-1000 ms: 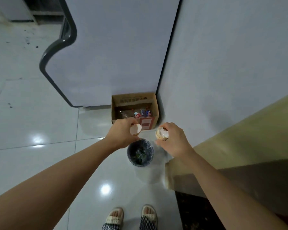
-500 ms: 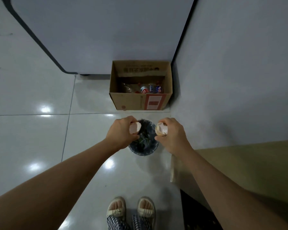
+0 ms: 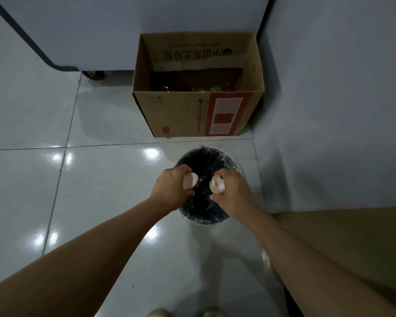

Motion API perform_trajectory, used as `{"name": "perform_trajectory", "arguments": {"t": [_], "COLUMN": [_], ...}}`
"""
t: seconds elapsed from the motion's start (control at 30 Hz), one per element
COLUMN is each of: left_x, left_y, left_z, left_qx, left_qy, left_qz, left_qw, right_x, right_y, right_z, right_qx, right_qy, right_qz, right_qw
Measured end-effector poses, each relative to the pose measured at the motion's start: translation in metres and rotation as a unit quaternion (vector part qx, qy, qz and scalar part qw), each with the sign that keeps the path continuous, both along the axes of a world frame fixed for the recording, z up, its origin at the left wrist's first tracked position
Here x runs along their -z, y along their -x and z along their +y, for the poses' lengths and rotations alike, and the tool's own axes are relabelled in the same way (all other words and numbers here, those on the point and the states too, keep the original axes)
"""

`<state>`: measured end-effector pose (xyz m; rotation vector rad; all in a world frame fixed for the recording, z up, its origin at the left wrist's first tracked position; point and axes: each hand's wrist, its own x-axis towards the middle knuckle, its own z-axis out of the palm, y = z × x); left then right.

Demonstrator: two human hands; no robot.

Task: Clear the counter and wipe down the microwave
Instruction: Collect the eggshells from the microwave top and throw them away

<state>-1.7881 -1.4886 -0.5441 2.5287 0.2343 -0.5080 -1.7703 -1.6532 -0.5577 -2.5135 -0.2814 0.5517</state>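
Both my hands are held over a small round bin (image 3: 206,157) with a dark liner, standing on the tiled floor. My left hand (image 3: 172,189) grips a pale eggshell piece (image 3: 189,180). My right hand (image 3: 232,192) grips another eggshell half (image 3: 217,184), its hollow side showing. The two shells are a short way apart, above the bin's opening. Neither the microwave nor the counter top is in view.
An open cardboard box (image 3: 181,113) with bottles inside stands just behind the bin, against the wall (image 3: 329,99). A white appliance on castors (image 3: 89,30) is at the back left. A beige cabinet side (image 3: 352,243) is at the right. My feet (image 3: 185,313) show at the bottom edge.
My view has tilted down and moved closer to the bin. Both hands, still holding the eggshells, now sit directly over the bin's opening.
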Motion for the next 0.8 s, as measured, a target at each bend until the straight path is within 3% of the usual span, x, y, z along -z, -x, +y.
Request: {"name": "perform_trajectory", "arguments": {"t": [0.37,0.8], "left_x": [0.092,0.082], "left_y": [-0.024,-0.021], "left_z": [-0.002,-0.003], "left_qx": [0.038,0.056], "left_qy": [-0.031,-0.054], "left_qz": [-0.04,-0.013], "left_qw": [0.998,0.997], "right_x": [0.091,0.083], "right_y": [-0.016,-0.008], "right_z": [0.014,0.011], "right_qx": [-0.009,0.002], "right_qy": [0.053,0.077], "right_qz": [0.013,0.025], "right_qw": [0.998,0.997]}}
